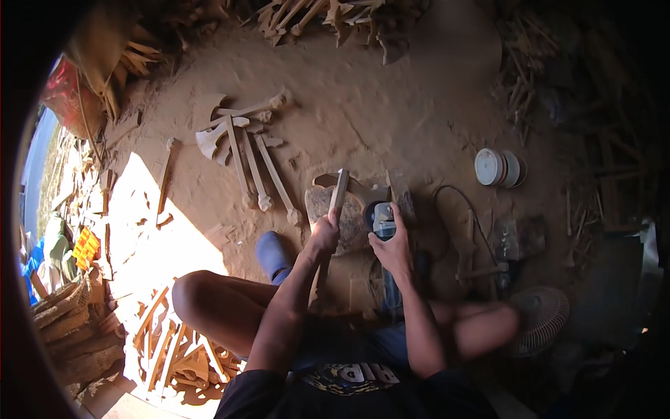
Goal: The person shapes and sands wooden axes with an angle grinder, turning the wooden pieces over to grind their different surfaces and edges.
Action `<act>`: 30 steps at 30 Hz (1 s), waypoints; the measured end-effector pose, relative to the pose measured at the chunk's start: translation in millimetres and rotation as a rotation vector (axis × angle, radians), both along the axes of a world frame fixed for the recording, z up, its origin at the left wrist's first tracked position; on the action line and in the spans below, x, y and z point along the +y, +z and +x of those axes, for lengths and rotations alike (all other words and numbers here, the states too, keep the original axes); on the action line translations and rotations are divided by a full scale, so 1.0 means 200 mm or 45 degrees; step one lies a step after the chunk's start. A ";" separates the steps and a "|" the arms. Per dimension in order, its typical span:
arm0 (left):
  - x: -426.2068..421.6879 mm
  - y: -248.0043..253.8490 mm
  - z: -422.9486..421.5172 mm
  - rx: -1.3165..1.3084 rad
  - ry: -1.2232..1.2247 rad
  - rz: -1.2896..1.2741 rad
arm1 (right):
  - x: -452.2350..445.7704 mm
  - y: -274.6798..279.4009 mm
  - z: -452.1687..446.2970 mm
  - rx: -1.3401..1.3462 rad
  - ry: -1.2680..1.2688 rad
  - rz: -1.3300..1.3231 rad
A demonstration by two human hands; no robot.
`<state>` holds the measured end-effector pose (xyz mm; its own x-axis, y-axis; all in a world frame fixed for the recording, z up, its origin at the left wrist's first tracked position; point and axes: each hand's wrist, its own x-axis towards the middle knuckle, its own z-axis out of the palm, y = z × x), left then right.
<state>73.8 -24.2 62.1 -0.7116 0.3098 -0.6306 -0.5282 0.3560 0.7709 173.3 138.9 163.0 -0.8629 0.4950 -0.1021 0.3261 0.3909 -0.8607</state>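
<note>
My left hand [324, 234] is wrapped round the handle of a wooden axe [340, 187], whose curved head spreads to both sides near the top of the handle. The axe lies over a worn block [319, 204] on the ground in front of me. In my right hand [393, 246] is an angle grinder [383, 215], its thumb and fingers closed round the body. The grinder's dark disc [370, 214] is beside the axe head; whether it touches the wood I cannot tell.
Several carved wooden axes [241, 143] lie on the dusty ground ahead. More wooden pieces [181, 356] are heaped beside my left knee. To the right are a white tub [490, 167], a looping cable [457, 188] and a fan [541, 321]. Split logs [77, 335] are stacked far left.
</note>
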 end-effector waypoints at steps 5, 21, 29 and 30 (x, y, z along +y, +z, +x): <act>0.00 0.02 -0.01 0.026 -0.026 -0.055 | 0.00 -0.06 -0.10 0.128 0.053 -0.069; 0.01 0.08 0.01 0.076 -0.021 -0.150 | -0.03 -0.11 -0.19 0.199 0.185 -0.109; 0.00 0.10 0.00 0.004 -0.012 -0.024 | -0.03 -0.11 -0.09 0.109 0.083 -0.076; 0.00 0.07 0.01 0.014 -0.006 0.000 | -0.03 -0.12 -0.07 0.086 0.082 -0.060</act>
